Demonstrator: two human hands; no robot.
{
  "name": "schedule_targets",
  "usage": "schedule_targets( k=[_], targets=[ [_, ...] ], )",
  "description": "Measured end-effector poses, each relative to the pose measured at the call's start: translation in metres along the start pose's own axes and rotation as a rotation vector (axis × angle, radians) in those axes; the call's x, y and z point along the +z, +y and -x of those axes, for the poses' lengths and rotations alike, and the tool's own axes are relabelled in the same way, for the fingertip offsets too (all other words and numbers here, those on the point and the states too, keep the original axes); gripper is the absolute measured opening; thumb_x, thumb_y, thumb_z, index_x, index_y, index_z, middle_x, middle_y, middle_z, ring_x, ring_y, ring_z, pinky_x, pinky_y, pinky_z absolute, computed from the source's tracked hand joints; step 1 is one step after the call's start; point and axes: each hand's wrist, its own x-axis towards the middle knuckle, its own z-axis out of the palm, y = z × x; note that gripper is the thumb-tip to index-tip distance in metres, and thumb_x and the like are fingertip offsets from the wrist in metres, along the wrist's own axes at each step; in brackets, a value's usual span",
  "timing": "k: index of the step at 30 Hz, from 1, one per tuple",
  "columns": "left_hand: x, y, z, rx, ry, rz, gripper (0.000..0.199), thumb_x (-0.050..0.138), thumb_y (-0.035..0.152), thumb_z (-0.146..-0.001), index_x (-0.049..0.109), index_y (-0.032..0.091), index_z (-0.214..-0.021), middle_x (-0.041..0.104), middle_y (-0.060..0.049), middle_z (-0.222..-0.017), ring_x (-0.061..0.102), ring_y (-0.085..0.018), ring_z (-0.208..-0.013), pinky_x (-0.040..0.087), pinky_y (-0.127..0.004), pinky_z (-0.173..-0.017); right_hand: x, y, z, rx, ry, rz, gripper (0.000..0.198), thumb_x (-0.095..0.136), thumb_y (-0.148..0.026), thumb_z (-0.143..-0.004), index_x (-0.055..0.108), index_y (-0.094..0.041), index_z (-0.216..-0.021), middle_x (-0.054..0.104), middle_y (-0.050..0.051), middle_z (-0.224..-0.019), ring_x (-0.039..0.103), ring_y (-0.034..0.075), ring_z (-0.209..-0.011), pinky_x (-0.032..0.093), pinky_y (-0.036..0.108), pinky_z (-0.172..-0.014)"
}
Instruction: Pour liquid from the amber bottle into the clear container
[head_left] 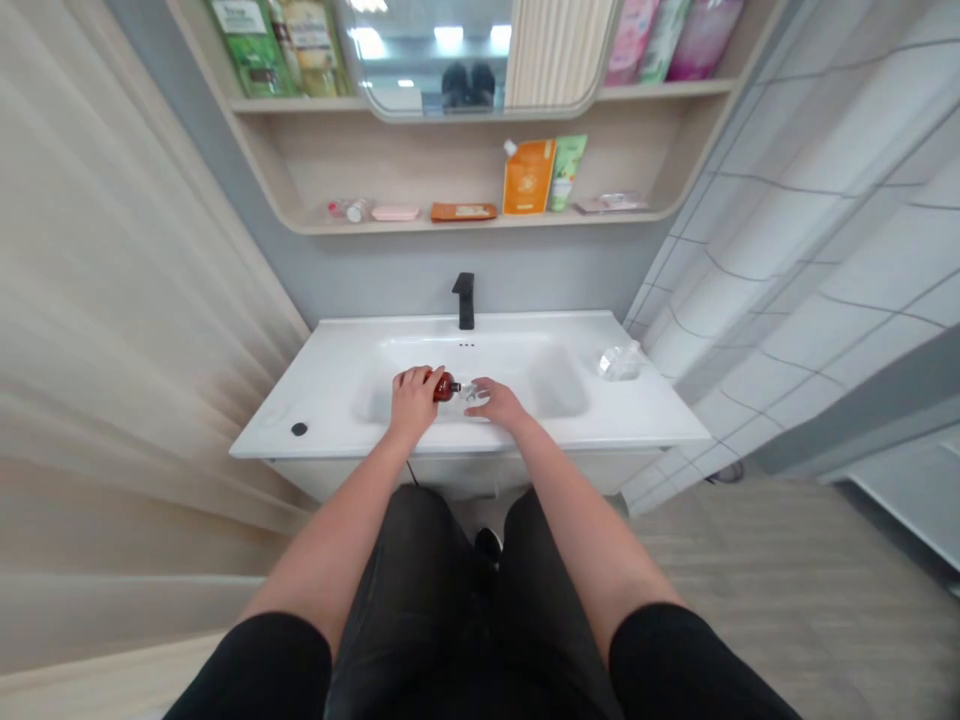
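My left hand (412,402) is wrapped around a reddish-brown bottle (444,387) above the sink (562,385). The bottle lies on its side, its dark neck pointing right. Facing the neck, my right hand (496,402) has its thumb and fingers curved around a small clear container (470,392). The neck and the clear container are very close; whether they touch I cannot make out. A round black piece (299,429), perhaps a cap, lies on the left of the white counter (330,375).
Behind the sink stands a black faucet (466,300). A crumpled-looking clear plastic item (620,362) sits on the counter's right. Above, a shelf (465,223) holds an orange pouch (529,177), a green tube (567,172) and small items. A curtain (150,300) hangs left.
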Motion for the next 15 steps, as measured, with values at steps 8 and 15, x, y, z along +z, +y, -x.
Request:
schedule_targets(
  k=[8,15],
  targets=[
    [-0.0034,0.0023,0.0003,0.02,0.022,0.006,0.064,0.056,0.012,-0.095,0.065,0.027,-0.156,0.068,-0.016,-0.148,0.055,-0.037,-0.139,0.036,-0.057,-0.121,-0.0002,-0.0027,0.0018,0.008,-0.003,0.008,0.081,0.106,-0.025,-0.064,0.072,-0.024,-0.137,0.082,0.008,-0.121,0.079,0.028,-0.113,0.061,0.042,-0.105],
    [-0.0036,0.0034,0.0006,0.023,0.016,0.009,0.065,0.053,0.011,-0.096,0.064,0.028,-0.158,0.065,-0.016,-0.153,0.052,-0.037,-0.145,0.032,-0.058,-0.126,-0.0006,-0.0036,0.0025,-0.019,-0.003,0.032,0.079,0.105,-0.026,-0.065,0.072,-0.024,-0.137,0.082,0.008,-0.121,0.079,0.027,-0.11,0.061,0.041,-0.104]
  ],
)
